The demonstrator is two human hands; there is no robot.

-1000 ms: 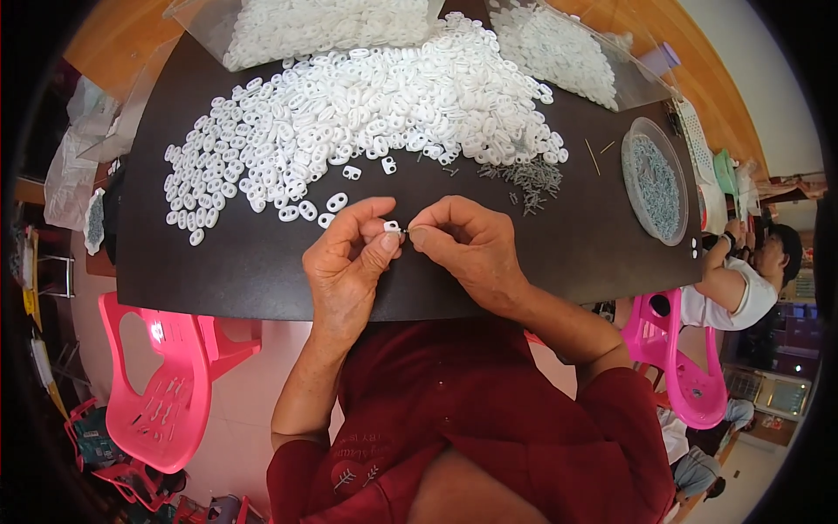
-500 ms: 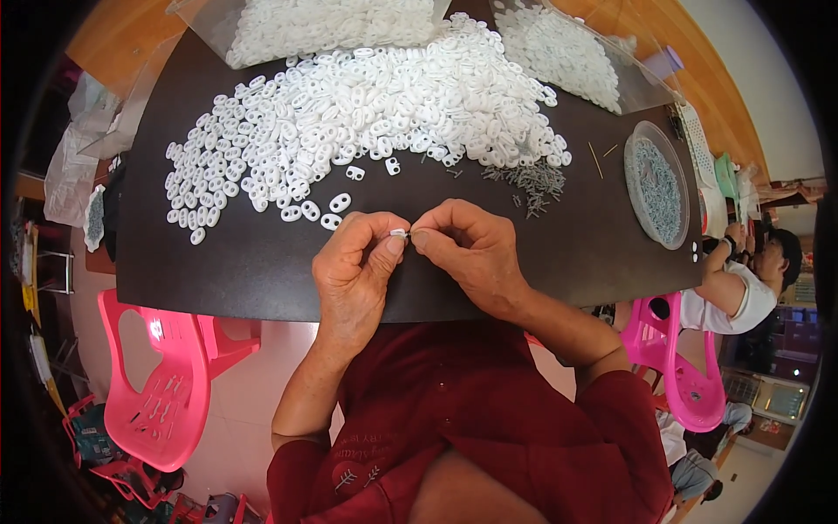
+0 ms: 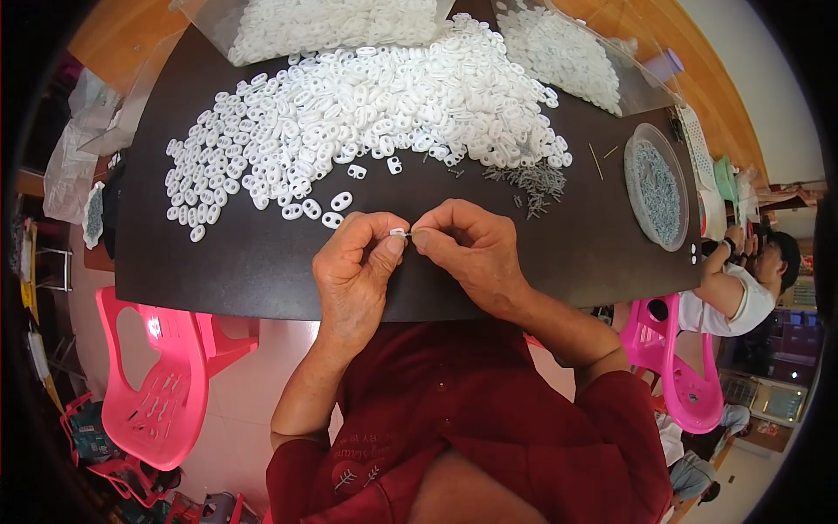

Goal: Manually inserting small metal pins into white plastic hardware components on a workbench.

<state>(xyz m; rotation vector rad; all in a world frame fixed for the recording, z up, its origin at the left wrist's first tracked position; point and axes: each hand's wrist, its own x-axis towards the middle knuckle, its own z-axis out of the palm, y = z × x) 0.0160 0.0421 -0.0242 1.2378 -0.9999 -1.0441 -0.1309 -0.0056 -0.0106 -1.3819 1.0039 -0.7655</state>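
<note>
My left hand (image 3: 351,272) pinches a small white plastic piece (image 3: 398,232) between thumb and forefinger, above the near part of the dark table (image 3: 236,271). My right hand (image 3: 471,255) is closed in a pinch right beside it, on a tiny thin part that meets the white piece; fingertips hide most of it. Beyond the hands spreads a big pile of white oval pieces (image 3: 367,105), each with two holes. Several loose ovals (image 3: 312,209) lie just past my left hand. A heap of small grey pins (image 3: 534,182) lies beyond my right hand.
A round clear tub (image 3: 635,208) of grey pins stands at the right. Clear bins of white pieces, one at far left (image 3: 218,35) and one at far right (image 3: 642,92), border the pile. Pink chairs (image 3: 157,384) flank me. Another person (image 3: 738,297) sits at the right.
My hands keep almost the same pose, fingertips together at the white piece. The whole view has shifted very slightly.
</note>
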